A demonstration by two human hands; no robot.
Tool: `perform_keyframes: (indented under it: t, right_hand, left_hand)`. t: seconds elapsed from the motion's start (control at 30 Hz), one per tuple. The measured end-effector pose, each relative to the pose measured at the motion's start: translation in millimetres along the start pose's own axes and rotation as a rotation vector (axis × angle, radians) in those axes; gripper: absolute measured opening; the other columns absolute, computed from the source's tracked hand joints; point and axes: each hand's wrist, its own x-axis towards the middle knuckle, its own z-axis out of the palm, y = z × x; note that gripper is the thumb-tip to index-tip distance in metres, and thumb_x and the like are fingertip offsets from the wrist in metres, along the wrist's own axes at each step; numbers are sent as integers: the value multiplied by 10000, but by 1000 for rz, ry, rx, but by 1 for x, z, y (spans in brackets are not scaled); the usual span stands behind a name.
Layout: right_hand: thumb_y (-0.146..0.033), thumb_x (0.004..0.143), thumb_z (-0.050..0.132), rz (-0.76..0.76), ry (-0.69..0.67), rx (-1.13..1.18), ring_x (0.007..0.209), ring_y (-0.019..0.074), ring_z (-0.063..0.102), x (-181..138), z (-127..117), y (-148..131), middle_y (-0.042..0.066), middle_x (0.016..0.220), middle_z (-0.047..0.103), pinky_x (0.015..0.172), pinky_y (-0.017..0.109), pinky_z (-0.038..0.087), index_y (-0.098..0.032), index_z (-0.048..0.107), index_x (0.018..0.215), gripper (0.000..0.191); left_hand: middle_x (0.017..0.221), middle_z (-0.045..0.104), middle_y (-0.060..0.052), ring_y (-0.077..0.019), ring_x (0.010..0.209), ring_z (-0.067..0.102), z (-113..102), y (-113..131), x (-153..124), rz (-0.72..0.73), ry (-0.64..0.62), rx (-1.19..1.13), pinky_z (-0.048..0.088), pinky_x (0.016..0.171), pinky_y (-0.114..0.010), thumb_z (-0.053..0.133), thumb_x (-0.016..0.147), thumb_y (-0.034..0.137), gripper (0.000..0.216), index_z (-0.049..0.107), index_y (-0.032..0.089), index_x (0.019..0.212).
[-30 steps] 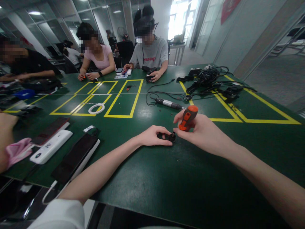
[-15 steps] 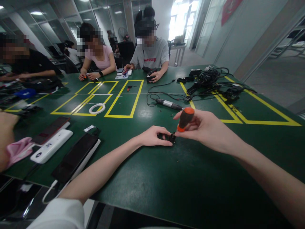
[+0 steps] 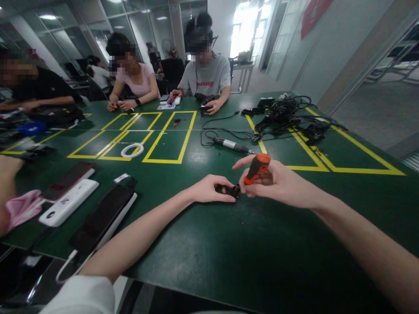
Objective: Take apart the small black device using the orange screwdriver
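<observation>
My left hand (image 3: 212,188) rests on the green table with thumb and fingers closed around a small black part (image 3: 235,190). What kind of part it is cannot be made out. My right hand (image 3: 275,181) grips an orange and black screwdriver (image 3: 258,168) by its handle, which tilts up and to the right. Its fingertips are right beside the black part. The screwdriver's shaft is hidden by the fingers, so contact with the part cannot be told. Beyond my hands lies a grey and black pen-shaped electric screwdriver (image 3: 232,145) with a cable.
A heap of black cables (image 3: 281,111) lies at the back right. To the left are a white power bank (image 3: 70,201), a dark phone (image 3: 101,213) and a white ring (image 3: 132,150). Yellow tape (image 3: 163,162) marks the table (image 3: 183,248). Co-workers sit across it.
The screwdriver handle has shifted slightly down and right and leans more to the right. My right index finger has lifted outward from it. My left hand keeps its hold on the black part.
</observation>
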Motion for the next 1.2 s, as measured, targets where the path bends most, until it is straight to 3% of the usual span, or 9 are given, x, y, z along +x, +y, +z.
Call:
perform_keyframes:
  t: [0.2,0.43,0.57,0.73,0.83,0.93,1.1,1.2]
  right_hand:
    - [-444,763,843,-71,96,-53,671,189,684,-2,5,5,13,763,703,648,323,577,-218,552,867,383]
    - [-441,868,735,-188,100,-262,864,240,703,-6,0,0,86,959,724,791,379,596,-190,699,851,254]
    - [-354,908,661,-241,138,-346,774,221,689,-11,2,-5,73,916,739,701,350,577,-194,712,1052,221]
    - [-229,838,678,-311,275,-459,683,198,677,-15,8,-5,40,912,733,651,334,565,-218,479,1400,597]
    - [-175,847,629,-375,295,-545,718,213,692,-15,11,-3,44,920,712,636,333,553,-222,421,1416,607]
    - [-154,875,606,-443,315,-580,811,228,699,-13,12,-3,67,988,712,737,375,556,-232,509,1276,420]
    - [-261,972,615,-475,451,-285,966,239,664,-7,12,-13,76,1041,699,849,392,525,-248,658,990,49]
    - [-322,989,589,-420,332,73,876,217,652,-4,15,-14,49,938,678,752,356,528,-257,686,1012,119]
  left_hand:
    - [939,711,-36,-132,811,607,-1,2,-1,10,-23,4,487,786,-264,819,807,351,286,794,156,1016]
    - [963,725,-38,-124,789,611,0,-2,-2,42,-8,25,499,784,-261,830,806,353,323,799,163,1066]
    - [971,737,-43,-130,795,624,1,-4,-1,62,2,32,509,780,-263,837,801,350,334,797,163,1075]
    - [939,741,-40,-145,810,650,1,-2,-2,46,14,105,511,782,-268,828,808,397,339,788,163,1050]
    - [953,739,-50,-157,819,665,3,0,-4,85,34,238,519,801,-282,787,839,420,337,770,163,1056]
    - [1005,727,-72,-185,890,671,6,3,-6,151,82,444,526,830,-296,725,871,418,314,756,170,1061]
    - [941,695,-70,-187,843,658,10,6,-9,238,82,647,523,774,-290,631,913,414,303,735,164,1050]
    - [892,680,-66,-196,827,651,12,6,-10,258,92,757,511,756,-301,619,922,451,317,718,167,1024]
